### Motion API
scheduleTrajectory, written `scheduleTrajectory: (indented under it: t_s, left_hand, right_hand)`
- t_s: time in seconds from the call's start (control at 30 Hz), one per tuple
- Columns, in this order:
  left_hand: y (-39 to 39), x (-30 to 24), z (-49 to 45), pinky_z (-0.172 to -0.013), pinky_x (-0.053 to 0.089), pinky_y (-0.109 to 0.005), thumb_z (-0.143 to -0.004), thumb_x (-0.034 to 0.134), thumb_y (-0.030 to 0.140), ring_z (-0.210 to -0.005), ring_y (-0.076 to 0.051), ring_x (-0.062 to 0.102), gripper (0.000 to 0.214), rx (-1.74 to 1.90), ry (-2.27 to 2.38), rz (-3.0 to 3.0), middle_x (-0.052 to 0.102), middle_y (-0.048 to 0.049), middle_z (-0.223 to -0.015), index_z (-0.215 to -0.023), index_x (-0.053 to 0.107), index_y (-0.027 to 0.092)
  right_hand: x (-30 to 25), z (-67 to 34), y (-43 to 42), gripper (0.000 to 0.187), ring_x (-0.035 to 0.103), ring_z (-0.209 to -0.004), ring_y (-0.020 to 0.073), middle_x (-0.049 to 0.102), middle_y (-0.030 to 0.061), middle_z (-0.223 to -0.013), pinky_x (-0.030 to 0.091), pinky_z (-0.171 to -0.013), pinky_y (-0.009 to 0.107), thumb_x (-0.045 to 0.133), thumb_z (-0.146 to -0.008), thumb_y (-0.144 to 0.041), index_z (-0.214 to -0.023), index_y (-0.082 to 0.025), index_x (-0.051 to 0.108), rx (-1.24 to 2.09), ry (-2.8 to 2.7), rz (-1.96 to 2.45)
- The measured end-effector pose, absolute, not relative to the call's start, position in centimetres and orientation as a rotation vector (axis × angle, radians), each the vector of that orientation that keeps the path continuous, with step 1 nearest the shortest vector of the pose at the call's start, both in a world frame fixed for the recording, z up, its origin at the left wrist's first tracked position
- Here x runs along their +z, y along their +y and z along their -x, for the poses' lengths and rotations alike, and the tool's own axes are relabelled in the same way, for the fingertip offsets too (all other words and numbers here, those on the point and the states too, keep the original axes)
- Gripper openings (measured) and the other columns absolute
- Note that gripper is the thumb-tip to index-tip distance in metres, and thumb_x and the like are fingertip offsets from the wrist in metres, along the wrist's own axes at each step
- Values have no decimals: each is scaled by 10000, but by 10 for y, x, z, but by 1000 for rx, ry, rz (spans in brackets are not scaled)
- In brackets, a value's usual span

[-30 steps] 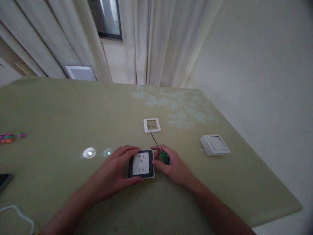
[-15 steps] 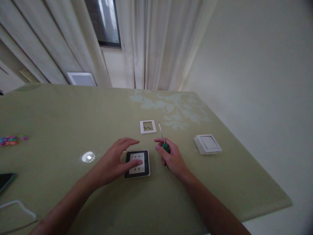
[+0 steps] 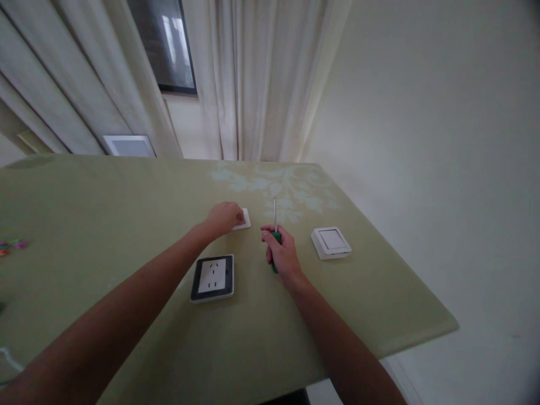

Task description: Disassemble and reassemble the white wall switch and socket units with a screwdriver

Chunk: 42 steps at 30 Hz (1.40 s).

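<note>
My left hand (image 3: 225, 217) reaches across the green table and rests on the small white frame (image 3: 245, 220), its fingers curled over most of it. A green-handled screwdriver (image 3: 274, 236) stands nearly upright in my right hand (image 3: 280, 251), shaft pointing up. The wall socket (image 3: 212, 278) with a white face and black border lies flat nearer to me, between my two forearms, with nothing touching it.
A white wall switch (image 3: 331, 242) lies to the right of my right hand. Colourful small items (image 3: 10, 246) sit at the far left edge. The table's right edge (image 3: 405, 270) drops off to the floor. Curtains hang behind the table.
My left hand left the socket and moved forward onto the white frame. My right hand tilted the screwdriver upright. The view shifted, so everything sits further left.
</note>
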State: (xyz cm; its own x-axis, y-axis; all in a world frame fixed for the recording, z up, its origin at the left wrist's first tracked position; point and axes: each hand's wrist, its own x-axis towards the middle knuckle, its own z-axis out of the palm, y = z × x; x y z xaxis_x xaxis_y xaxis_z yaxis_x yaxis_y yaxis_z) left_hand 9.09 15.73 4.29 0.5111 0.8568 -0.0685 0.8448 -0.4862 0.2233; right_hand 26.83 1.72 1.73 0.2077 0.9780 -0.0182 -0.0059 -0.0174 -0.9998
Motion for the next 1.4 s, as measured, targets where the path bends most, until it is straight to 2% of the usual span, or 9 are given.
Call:
scheduleTrajectory:
  t_s: [0.23, 0.77, 0.93, 1.0, 1.07, 1.1, 1.2, 1.3, 1.4]
  left_hand:
    - [160, 31, -90, -1001, 627, -488, -1068, 719, 356, -1143, -263, 730, 265, -11, 1372, -2574, 735, -102, -1278, -1248, 720, 161]
    - [168, 38, -88, -953, 641, -447, -1063, 729, 357, -1076, -243, 744, 246, -41, 1377, -2575, 748, -88, -1226, -1218, 728, 166]
    - [154, 49, -86, -985, 609, -459, -1057, 700, 255, -1053, -249, 746, 123, 194, 1443, -2547, 772, -87, -1105, -1078, 739, 140]
    - [139, 56, -77, -962, 593, -421, -1043, 649, 193, -1000, -254, 755, 109, 355, 1468, -2502, 786, -99, -1022, -1015, 742, 143]
    - [118, 60, -62, -884, 594, -364, -1026, 646, 242, -920, -237, 758, 128, 504, 1469, -2436, 792, -83, -977, -1026, 745, 161]
    - [105, 61, -53, -840, 597, -346, -1029, 632, 282, -881, -227, 753, 169, 569, 1470, -2400, 789, -76, -968, -1078, 742, 164]
    - [65, 56, -23, -753, 599, -322, -1020, 607, 363, -825, -204, 727, 412, 835, 1369, -2246, 771, -54, -1005, -1394, 659, 198]
    - [34, 42, 5, -694, 581, -299, -1050, 600, 447, -868, -215, 717, 305, 950, 1266, -2125, 728, -52, -962, -1204, 767, 244]
    - [19, 28, 27, -768, 608, -311, -1019, 700, 475, -889, -211, 743, 253, 998, 1253, -1969, 782, -44, -993, -1099, 781, 250]
  right_hand:
    - [18, -269, 18, 414, 444, -418, 46, 651, -25, -844, 304, -389, 214, 692, -860, -548, -1073, -194, 700, 1065, -1001, 1281]
    - [16, -269, 19, 396, 452, -418, 49, 645, -31, -841, 308, -390, 225, 695, -864, -540, -1049, -190, 691, 1062, -992, 1272]
    - [16, -271, 19, 389, 449, -417, 51, 646, -28, -841, 302, -387, 227, 692, -868, -533, -1057, -194, 691, 1062, -991, 1275]
    - [16, -273, 19, 387, 448, -419, 51, 642, -28, -840, 301, -389, 225, 684, -873, -531, -1061, -192, 688, 1061, -989, 1279]
    - [15, -273, 19, 389, 446, -418, 50, 638, -30, -836, 301, -389, 223, 681, -875, -530, -1064, -190, 685, 1068, -994, 1283]
    - [15, -273, 18, 392, 445, -417, 50, 639, -29, -836, 302, -389, 222, 682, -875, -532, -1065, -189, 684, 1074, -1000, 1284]
    - [16, -271, 15, 405, 452, -422, 51, 650, -26, -836, 316, -395, 222, 690, -874, -537, -1076, -186, 687, 1103, -1030, 1284]
    - [21, -266, 8, 416, 478, -446, 55, 659, -28, -831, 356, -424, 216, 678, -901, -532, -1125, -183, 693, 1137, -1070, 1273]
    - [25, -263, 2, 436, 491, -460, 61, 651, -35, -810, 373, -438, 214, 674, -925, -539, -1175, -182, 693, 1172, -1112, 1257]
